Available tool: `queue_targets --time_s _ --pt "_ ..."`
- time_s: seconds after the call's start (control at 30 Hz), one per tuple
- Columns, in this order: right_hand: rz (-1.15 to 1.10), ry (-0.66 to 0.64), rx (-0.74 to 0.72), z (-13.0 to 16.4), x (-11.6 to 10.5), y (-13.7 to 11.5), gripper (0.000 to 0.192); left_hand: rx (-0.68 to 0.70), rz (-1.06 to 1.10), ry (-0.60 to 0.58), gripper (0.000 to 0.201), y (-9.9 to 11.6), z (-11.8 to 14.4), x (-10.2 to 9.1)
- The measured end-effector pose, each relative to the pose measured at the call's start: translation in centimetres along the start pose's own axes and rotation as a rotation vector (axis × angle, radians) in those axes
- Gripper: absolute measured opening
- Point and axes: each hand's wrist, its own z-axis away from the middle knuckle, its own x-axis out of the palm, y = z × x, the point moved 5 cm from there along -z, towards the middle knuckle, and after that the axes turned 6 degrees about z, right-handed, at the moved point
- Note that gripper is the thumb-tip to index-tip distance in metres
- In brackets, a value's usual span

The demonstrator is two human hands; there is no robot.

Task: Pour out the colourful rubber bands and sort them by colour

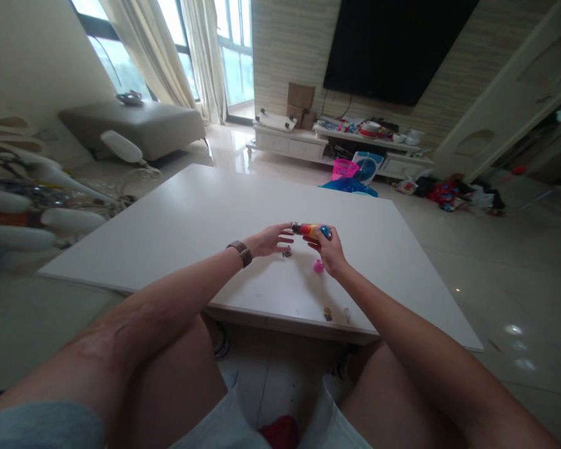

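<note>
My right hand (330,245) is wrapped round a small colourful cylinder (310,230), dark at its left end, red and yellow in the middle and blue at the right. It is held roughly level above the white table (177,224). My left hand (272,240), a brown-strapped watch on its wrist, has its fingers stretched out and apart. Its fingertips are at the cylinder's dark end; whether they touch it I cannot tell. Below the hands lie a small black-and-white item (287,252) and a round pink item (318,266).
Near the table's front edge lie a small yellow-and-blue figure (328,313) and a whitish piece (346,315). Past the far edge are a pink basket (345,169) and a blue item (348,186). White padded equipment (72,221) stands on the left.
</note>
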Motion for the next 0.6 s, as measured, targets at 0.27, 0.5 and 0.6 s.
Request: queue_targets --time_s 0.27,0.5,0.6 --pt "0.129 0.015 -0.03 0.0 -0.1 0.3 0.056 -0.024 0.05 0.118 0.02 -1.3 -1.9 -0.8" --pt "0.261 0.066 -0.02 0.0 -0.4 1.1 0.057 -0.13 -0.025 0.194 0.014 -2.4 -2.2 -0.5" --pt "0.189 0.063 0.038 0.0 -0.3 1.4 0.056 -0.149 0.009 0.213 0.015 -2.4 -2.3 -0.2"
